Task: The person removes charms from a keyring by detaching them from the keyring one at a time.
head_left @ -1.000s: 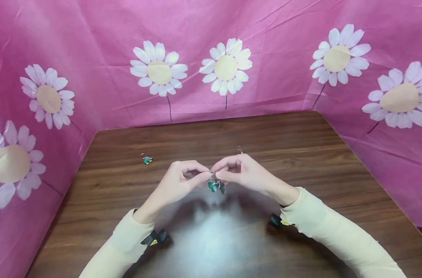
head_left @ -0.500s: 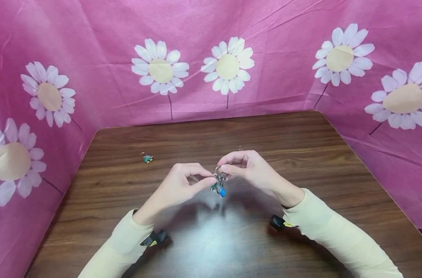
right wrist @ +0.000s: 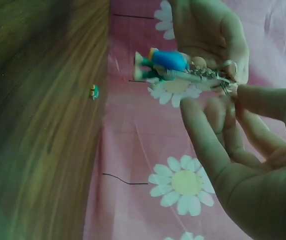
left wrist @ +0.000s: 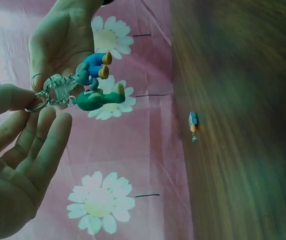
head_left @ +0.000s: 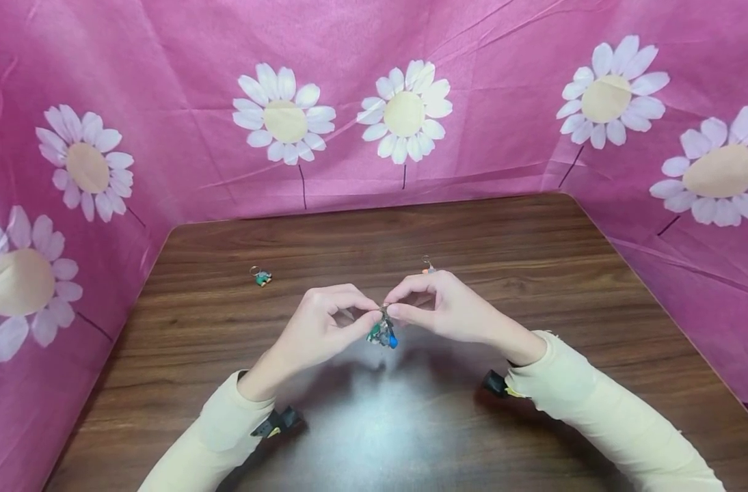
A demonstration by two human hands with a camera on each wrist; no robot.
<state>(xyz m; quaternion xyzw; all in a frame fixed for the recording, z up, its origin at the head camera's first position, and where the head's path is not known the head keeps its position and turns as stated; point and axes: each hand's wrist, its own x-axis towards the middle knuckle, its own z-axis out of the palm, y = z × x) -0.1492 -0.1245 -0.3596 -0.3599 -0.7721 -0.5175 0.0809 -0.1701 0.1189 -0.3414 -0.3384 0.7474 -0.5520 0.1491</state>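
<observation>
In the head view my left hand and right hand meet over the table's middle, thumbs and index fingers pinching the metal rings of a keychain bunch. From those rings hang small chains with a green figure and a blue figure with yellowish feet. A flat greyish piece hangs among them in the right wrist view. The other fingers of my left hand spread below the ring in the left wrist view. Where the fingertips meet, part of the rings is hidden.
On the brown wooden table a green keychain with its ring lies at the back left. Another keychain, with orange on it, lies just behind my right hand. A pink cloth with printed daisies surrounds the table's back and sides.
My right hand rose slightly with a ring showing half a second ago, then came back down to the left hand's fingertips. The hanging figures turned, bringing the blue one into sight.
</observation>
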